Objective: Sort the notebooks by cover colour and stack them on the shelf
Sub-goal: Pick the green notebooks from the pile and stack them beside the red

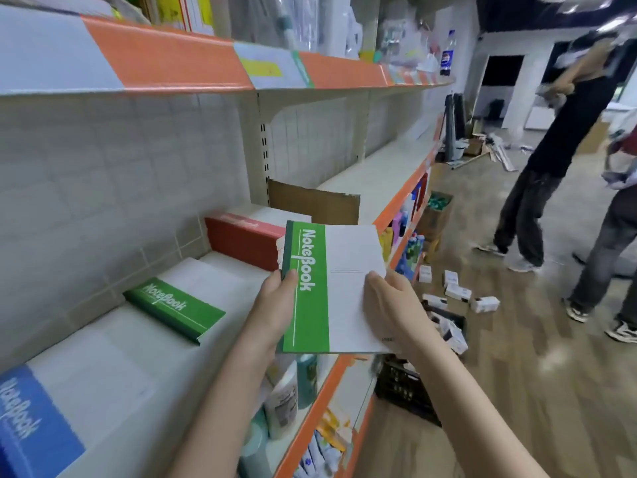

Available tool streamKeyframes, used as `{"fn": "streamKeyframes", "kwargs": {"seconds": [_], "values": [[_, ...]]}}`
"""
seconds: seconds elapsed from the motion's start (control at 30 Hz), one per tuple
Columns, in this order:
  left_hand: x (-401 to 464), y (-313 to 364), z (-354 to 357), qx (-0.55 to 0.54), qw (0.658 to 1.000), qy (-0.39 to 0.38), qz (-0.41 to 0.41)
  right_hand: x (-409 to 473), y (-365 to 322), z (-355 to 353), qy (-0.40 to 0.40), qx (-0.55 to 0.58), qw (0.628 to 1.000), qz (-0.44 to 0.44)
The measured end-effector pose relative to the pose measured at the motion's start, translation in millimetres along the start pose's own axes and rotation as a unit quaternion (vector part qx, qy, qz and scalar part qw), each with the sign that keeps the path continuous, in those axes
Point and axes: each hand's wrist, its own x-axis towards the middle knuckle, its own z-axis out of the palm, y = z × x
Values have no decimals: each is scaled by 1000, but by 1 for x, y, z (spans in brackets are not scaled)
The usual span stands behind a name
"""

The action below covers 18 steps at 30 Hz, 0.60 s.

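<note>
You are holding a green notebook (331,288) in front of the shelf (379,174), up off its surface and just out past its orange front edge, with what looks like a small pile of further notebooks pressed beneath it, though their covers are hidden. Your left hand (277,298) grips the spine side with the thumb laid over the green band, and your right hand (389,301) holds the white side, thumb on top of the cover. The band reads "NoteBook" in white letters; the small print on the white part is too faint to make out. Judging by what lies on the shelf, the sorting is well started but not finished: a green stack (175,308) sits to your left, a red stack (243,238) lies farther along towards the back, and a blue stack (31,429) is nearest you at the lower left, each apart from the others. The green and blue covers carry the same "NoteBook" wording; the red one's writing is blurred. The notebook in your hands most likely belongs on the green stack, and whatever is under it is left to sort. Beyond the red stack stands a piece of brown cardboard (313,205). On the upper shelf a bottle (447,55) shows a Pepsi label. Small white boxes (458,291) lie scattered on the floor, and two people stand farther off.
</note>
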Motion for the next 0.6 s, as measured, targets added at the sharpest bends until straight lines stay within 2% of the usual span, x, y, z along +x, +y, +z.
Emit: {"fn": "streamKeyframes", "kwargs": {"seconds": [0.27,0.43,0.6], "values": [[29,9,-58,-8,992,127,-12,57,-26,74,-101,5,994,-39],[24,7,-96,-28,971,233,-32,67,-34,125,-201,16,978,-56],[17,1,-121,-41,949,306,-60,74,-40,163,-292,9,954,-64]]}}
